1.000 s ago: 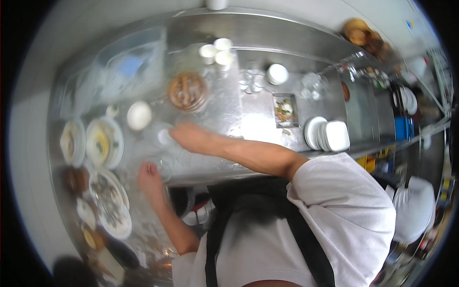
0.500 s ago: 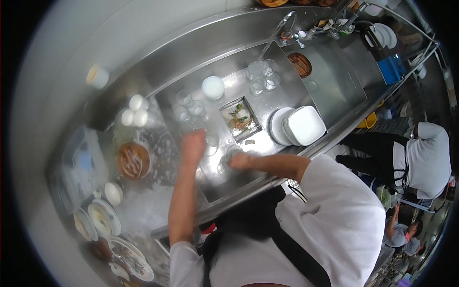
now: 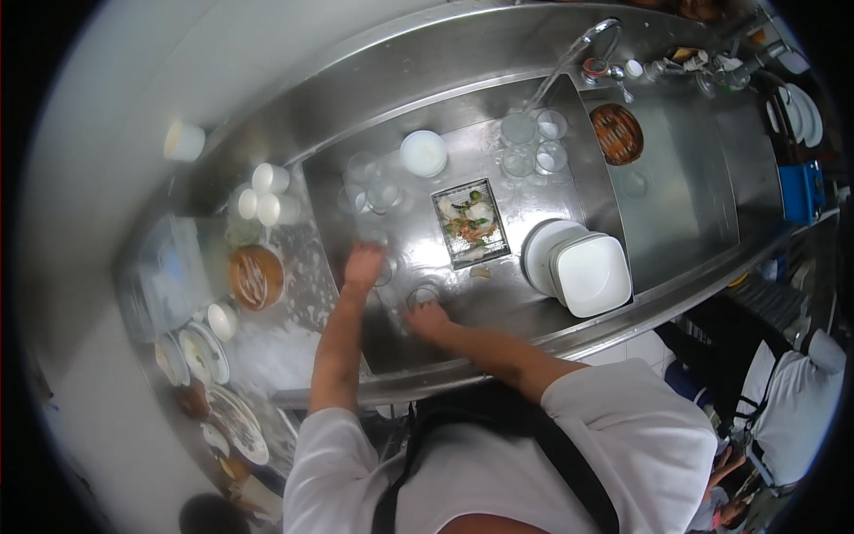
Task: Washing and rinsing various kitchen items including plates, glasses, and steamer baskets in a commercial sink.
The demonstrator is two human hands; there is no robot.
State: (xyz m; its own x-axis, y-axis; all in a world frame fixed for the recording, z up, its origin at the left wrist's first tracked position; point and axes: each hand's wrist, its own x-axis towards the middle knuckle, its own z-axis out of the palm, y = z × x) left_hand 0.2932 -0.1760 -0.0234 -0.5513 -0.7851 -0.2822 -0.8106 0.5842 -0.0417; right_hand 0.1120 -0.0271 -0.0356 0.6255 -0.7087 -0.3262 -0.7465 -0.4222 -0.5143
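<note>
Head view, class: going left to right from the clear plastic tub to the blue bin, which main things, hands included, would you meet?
Clear plastic tub → brown bowl → left hand → right hand → food scraps → stack of white plates → blue bin.

No readable text, labels, numbers or signs.

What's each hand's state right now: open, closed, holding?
Left hand: at a clear drinking glass; can't tell if its grip is closed.
Right hand: at another clear glass; likewise can't tell.
</note>
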